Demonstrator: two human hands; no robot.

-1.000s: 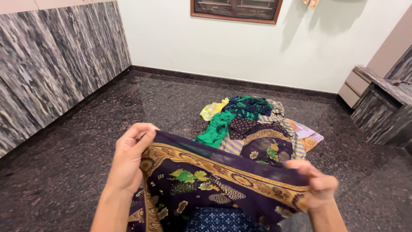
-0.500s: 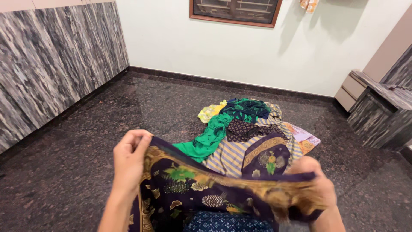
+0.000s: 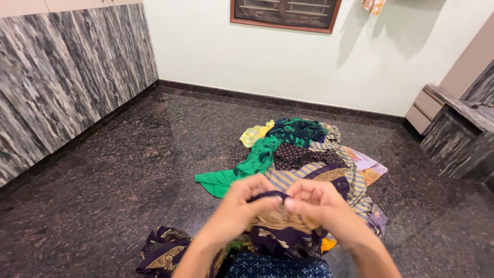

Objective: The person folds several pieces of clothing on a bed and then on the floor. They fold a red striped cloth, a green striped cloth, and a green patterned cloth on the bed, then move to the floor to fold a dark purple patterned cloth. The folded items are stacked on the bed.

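Observation:
My left hand (image 3: 242, 203) and my right hand (image 3: 321, 203) meet in the middle, both gripping a dark purple cloth with a gold patterned border (image 3: 280, 234). The cloth is bunched between my fingers and hangs down toward my lap, with one end lying on the floor (image 3: 164, 249) at the lower left. Just beyond my hands a pile of clothes (image 3: 303, 149) lies on the floor, with a green garment (image 3: 247, 167), a striped piece (image 3: 288, 177) and a yellow one (image 3: 256, 134) among them.
The floor (image 3: 128, 175) is dark polished granite. A grey marbled wall panel (image 3: 62, 77) runs along the left. A white wall with a wood-framed window (image 3: 285, 13) stands at the back. Marbled steps or ledges (image 3: 458, 128) are at the right.
My hands were held wide apart with the cloth stretched between them. They have come together at the centre, folding the cloth's edge and uncovering the pile behind.

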